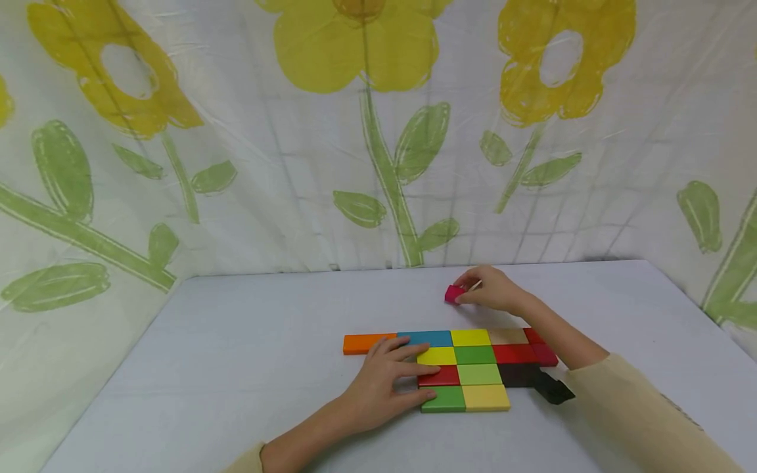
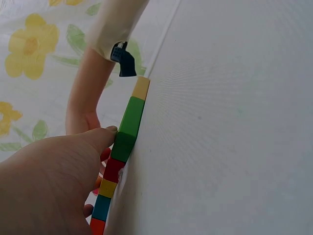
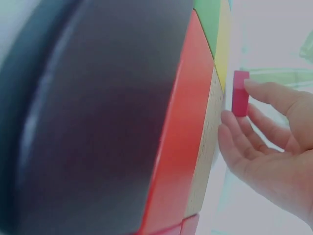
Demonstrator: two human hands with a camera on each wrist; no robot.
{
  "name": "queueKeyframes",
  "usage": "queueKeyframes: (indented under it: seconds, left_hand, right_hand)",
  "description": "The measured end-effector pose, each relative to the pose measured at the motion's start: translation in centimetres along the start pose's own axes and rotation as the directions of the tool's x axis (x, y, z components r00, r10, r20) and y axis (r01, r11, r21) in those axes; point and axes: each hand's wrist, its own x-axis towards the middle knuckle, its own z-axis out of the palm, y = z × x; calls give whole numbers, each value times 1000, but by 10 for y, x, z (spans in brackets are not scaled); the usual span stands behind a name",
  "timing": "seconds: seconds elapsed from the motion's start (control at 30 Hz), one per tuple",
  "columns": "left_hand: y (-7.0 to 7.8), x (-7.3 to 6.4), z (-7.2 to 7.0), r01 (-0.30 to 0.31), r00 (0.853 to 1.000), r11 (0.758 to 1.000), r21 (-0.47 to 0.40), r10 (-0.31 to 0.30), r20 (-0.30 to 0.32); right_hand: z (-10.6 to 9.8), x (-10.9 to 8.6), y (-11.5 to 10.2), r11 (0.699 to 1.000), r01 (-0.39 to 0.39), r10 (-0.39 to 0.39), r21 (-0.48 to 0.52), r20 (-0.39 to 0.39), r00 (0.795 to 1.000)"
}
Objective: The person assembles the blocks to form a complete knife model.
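My right hand point(image 1: 491, 289) pinches a small crimson block point(image 1: 453, 294) between thumb and fingers, beyond the back row of a flat layout of coloured blocks. In the right wrist view, the crimson block point(image 3: 240, 93) stands out past the layout's edge. Spread fingers of my left hand point(image 1: 378, 387) rest on the layout's left side, over the yellow block point(image 1: 437, 356) and the red block point(image 1: 440, 376). Its thumb touches the green block point(image 1: 443, 399), also seen in the left wrist view as a green block point(image 2: 129, 120).
An orange block point(image 1: 367, 344) juts out at the back row's left end, beside a blue block point(image 1: 428, 338). A dark piece point(image 1: 518, 376) lies at the right, near the black wrist device point(image 1: 554, 389). A flower-printed curtain point(image 1: 296, 177) hangs behind the white table point(image 1: 236, 341).
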Motion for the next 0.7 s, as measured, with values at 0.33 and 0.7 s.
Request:
queueKeyframes:
  seconds: [0.33, 0.7]
  left_hand:
    - [0, 0, 1, -13, 1000, 1000, 12, 13, -9]
    - [-1, -1, 0, 1, 1000, 1000, -2, -1, 6]
  right_hand:
    - [-11, -22, 2, 999, 42, -42, 22, 6, 999]
    - [-16, -58, 2, 995, 97, -98, 32, 58, 993]
